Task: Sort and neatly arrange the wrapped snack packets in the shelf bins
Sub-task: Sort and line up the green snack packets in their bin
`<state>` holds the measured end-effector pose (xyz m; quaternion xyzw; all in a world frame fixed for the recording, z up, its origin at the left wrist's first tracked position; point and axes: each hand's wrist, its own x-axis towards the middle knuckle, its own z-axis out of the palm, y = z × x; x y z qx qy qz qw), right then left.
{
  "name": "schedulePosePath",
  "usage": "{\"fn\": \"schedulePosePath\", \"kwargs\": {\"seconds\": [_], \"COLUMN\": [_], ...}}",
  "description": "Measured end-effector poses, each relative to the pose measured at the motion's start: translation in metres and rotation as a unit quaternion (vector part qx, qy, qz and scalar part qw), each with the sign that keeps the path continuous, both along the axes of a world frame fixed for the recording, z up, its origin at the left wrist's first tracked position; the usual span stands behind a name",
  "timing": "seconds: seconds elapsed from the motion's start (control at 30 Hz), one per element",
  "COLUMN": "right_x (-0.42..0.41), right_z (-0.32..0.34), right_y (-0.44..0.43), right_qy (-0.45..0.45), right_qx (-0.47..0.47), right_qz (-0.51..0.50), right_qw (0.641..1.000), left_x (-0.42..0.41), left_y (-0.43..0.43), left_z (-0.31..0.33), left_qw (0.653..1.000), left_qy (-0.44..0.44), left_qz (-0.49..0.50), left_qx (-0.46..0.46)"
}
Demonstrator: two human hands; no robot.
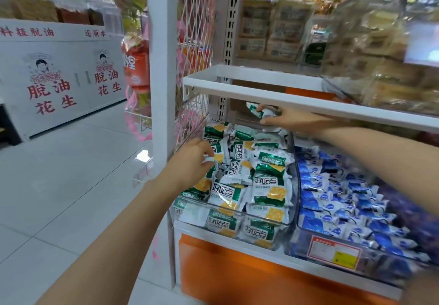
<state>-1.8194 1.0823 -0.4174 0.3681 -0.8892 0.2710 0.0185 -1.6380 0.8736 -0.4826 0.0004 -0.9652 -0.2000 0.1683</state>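
The left hand (190, 159) is at the left side of a clear bin (237, 209). Its fingers are curled, and they pinch the crinkly end (207, 159) of one packet on top of the pile. The right hand (288, 118) reaches to the back of the same bin, just under a white shelf (285, 96). Its thumb and fingers are closed round a held packet (256, 111), up above the pile. It may hold more than one, but that is too hard to tell.

The green packets (268, 185) fill this bin. They are small and shiny, white with green bands, big letters and a picture of a yellow square cracker. They lie in a messy heap and point every way. There are too many to count, well over twenty.

Just beside it on the right is a second bin (370, 257), full of blue packets (332, 209), again too many to count. It has one price label (332, 250) on its front. Under the bins is an orange panel (237, 273). To the left is a pale tiled floor (71, 185) and one white box (59, 78) with red letters.
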Motion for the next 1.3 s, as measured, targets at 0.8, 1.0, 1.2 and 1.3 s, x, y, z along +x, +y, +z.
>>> {"fn": "schedulePosePath", "kwargs": {"seconds": [0.8, 1.0, 1.2, 1.3], "right_x": [0.026, 0.034, 0.033, 0.025], "right_z": [-0.003, 0.008, -0.010, -0.033], "right_y": [0.031, -0.013, -0.079, -0.105], "right_qy": [0.111, 0.127, 0.122, 0.178], "right_qx": [0.141, 0.136, 0.207, 0.292], "right_qz": [0.020, 0.094, 0.100, 0.103], "right_qw": [0.984, 0.978, 0.966, 0.934], "left_x": [-0.031, -0.027, 0.003, 0.028], "left_y": [0.004, 0.006, 0.002, -0.002], "left_z": [-0.030, -0.025, -0.007, -0.003], "left_qw": [0.986, 0.984, 0.981, 0.982], "left_qy": [-0.148, -0.167, -0.174, -0.172], "left_qz": [0.071, 0.063, 0.063, 0.055], "left_qx": [0.039, -0.002, -0.049, -0.056]}}
